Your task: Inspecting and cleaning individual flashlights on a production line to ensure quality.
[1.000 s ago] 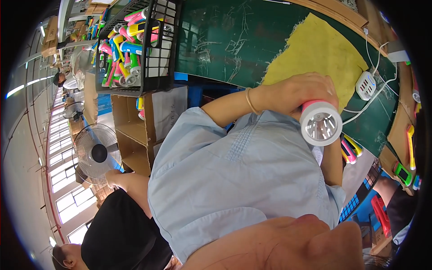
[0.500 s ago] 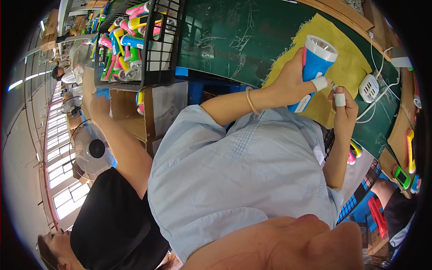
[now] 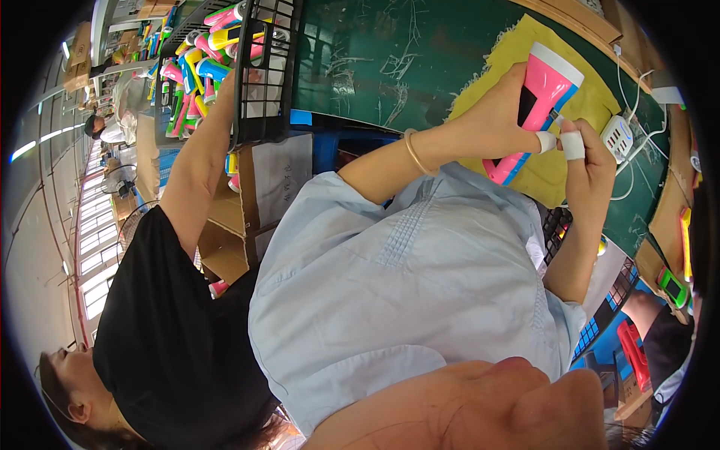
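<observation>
My left hand (image 3: 501,120), with a bangle on the wrist and white tape on the thumb, is wrapped round a flashlight (image 3: 541,94). The flashlight is pink and blue with a white head rim, and it is tilted with its head up and to the right. Close by its side, my right hand (image 3: 590,161) is closed in a pinch, a taped finger in front. A small thin dark tip shows at these fingers, beside the flashlight; its kind is too small to make out. A yellow cloth (image 3: 480,97) lies on the green table beneath both hands.
A black plastic basket (image 3: 264,82) of colourful flashlights stands at the left of the green table (image 3: 352,45); a co-worker's arm (image 3: 191,184) reaches into it. White cables run from a charging block (image 3: 618,139) at the right. An open cardboard box (image 3: 229,214) stands below the basket.
My left hand has turned the flashlight from its blue side to its pink side and shifted slightly right. My right hand moved along with it. The co-worker's arm has risen into the basket.
</observation>
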`<state>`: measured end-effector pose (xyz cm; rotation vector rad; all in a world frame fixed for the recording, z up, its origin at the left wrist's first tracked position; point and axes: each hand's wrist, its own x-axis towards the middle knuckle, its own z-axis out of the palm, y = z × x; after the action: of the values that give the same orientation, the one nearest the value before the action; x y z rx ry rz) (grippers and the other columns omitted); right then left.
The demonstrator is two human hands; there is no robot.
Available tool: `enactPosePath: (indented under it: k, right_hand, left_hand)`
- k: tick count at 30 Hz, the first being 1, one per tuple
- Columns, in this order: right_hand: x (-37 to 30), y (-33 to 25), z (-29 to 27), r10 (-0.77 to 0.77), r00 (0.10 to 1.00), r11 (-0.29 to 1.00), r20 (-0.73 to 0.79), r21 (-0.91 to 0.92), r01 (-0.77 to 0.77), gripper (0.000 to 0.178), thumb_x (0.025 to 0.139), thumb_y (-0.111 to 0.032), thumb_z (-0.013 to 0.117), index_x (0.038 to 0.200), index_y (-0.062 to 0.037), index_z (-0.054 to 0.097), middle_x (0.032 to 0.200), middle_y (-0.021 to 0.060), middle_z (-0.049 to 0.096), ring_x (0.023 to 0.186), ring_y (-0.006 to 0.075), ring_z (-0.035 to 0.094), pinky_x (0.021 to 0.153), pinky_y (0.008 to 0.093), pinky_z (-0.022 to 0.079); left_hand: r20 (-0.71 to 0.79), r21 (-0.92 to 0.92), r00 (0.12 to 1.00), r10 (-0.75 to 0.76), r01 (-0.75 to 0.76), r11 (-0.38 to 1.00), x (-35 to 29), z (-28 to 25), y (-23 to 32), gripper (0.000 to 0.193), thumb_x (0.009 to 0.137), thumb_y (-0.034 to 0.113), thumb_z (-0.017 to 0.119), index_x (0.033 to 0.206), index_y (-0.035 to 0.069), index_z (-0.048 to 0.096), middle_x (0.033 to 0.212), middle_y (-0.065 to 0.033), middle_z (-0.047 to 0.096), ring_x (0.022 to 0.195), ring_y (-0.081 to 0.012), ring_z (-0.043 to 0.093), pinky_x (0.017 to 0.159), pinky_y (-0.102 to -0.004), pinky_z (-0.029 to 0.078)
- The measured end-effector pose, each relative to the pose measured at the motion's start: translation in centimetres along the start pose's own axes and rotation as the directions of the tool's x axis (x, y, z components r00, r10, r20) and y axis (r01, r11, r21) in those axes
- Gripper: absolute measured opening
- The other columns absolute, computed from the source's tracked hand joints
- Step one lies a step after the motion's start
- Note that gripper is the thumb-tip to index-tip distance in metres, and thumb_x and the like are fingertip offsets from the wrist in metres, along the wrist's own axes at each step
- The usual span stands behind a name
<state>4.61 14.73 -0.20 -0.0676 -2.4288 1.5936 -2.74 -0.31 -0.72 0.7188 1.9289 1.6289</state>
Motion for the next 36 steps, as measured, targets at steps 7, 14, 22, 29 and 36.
enactPosePath:
  k: [7, 14, 22, 29, 36]
  right_hand:
    - [0.4, -1.7, 0.0, -0.006, 1.000, 0.943, 0.002, -0.332, 0.007, 0.014, 0.080, -0.012, 0.058, 0.077, 0.0019, 0.054, 0.059, 0.0103, 0.048, 0.047, 0.0197, 0.042, 0.047, 0.0275, 0.035]
    - [1.0, 0.2, 2.2, -0.189, 0.969, 0.816, -0.159, -0.575, 0.064, 0.010, 0.079, -0.010, 0.056, 0.087, -0.0044, 0.053, 0.065, 0.0178, 0.053, 0.058, 0.0340, 0.055, 0.049, 0.0376, 0.041]
    - [-1.8, -1.5, -2.5, -0.084, 0.876, 0.978, -0.475, -0.206, -0.017, 0.033, 0.082, 0.004, 0.040, 0.111, 0.0004, 0.055, 0.102, 0.0096, 0.060, 0.082, 0.0130, 0.057, 0.062, 0.0199, 0.042]
    - [-1.4, 2.1, 1.5, 0.309, 0.938, 0.907, 0.154, 0.249, -0.340, 0.046, 0.080, -0.023, 0.061, 0.113, 0.0045, 0.047, 0.098, 0.0079, 0.057, 0.087, 0.0130, 0.054, 0.071, 0.0246, 0.042]
    - [-1.5, 0.3, 3.9, 0.098, 0.982, 0.979, -0.161, -0.161, -0.124, 0.044, 0.069, -0.021, 0.070, 0.104, -0.0011, 0.052, 0.087, 0.0106, 0.053, 0.075, 0.0216, 0.055, 0.066, 0.0290, 0.044]
  left_hand:
    - [-0.205, 0.365, 0.957, 0.203, -0.117, 0.924, -0.1, 0.7, -1.5, 0.065, 0.061, 0.020, 0.072, 0.112, -0.002, 0.037, 0.090, -0.0115, 0.051, 0.081, -0.0207, 0.053, 0.070, -0.0311, 0.044]
    - [-0.269, 0.235, 0.957, 0.107, -0.043, 0.971, 0.7, 1.9, -1.3, 0.063, 0.064, 0.018, 0.070, 0.111, -0.004, 0.035, 0.093, -0.0166, 0.050, 0.084, -0.0248, 0.054, 0.070, -0.0320, 0.044]
    - [-0.136, -0.590, 0.989, -0.063, -0.030, 0.807, 1.7, -1.3, -2.3, 0.049, 0.078, 0.017, 0.063, 0.115, 0.000, 0.038, 0.098, -0.0080, 0.051, 0.088, -0.0182, 0.052, 0.077, -0.0319, 0.045]
    - [-0.029, -0.821, 0.987, 0.161, -0.115, 0.559, 2.1, 0.5, -2.0, 0.046, 0.078, 0.015, 0.058, 0.118, 0.000, 0.040, 0.106, -0.0145, 0.053, 0.101, -0.0263, 0.052, 0.090, -0.0377, 0.042]
    - [-0.197, -0.731, 0.973, 0.120, -0.227, 0.644, 2.8, 1.0, -1.7, 0.046, 0.078, 0.025, 0.059, 0.114, 0.001, 0.044, 0.103, -0.0110, 0.053, 0.090, -0.0223, 0.055, 0.081, -0.0351, 0.046]
